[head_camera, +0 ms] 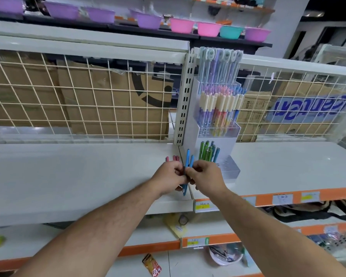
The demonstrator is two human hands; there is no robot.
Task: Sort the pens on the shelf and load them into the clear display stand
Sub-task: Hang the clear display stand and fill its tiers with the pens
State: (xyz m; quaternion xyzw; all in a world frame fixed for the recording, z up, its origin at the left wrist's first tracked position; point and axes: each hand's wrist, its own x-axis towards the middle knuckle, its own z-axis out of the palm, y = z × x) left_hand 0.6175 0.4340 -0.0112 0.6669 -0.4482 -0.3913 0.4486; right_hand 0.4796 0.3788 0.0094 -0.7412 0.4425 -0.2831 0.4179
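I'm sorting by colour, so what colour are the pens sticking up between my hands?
Blue; the pens show clearest in the head view.

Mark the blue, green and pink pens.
blue pens (187,159), head view, upper barrel of the taller pen.
green pens (202,151), head view, barrel of the leftmost pen.
pink pens (175,158), head view, visible top ends.

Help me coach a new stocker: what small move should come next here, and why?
Probably carry the blue pens right and slot them into the lowest tier of the clear display stand. The left hand and right hand both hold them before it, and free holes show beside the green pens.
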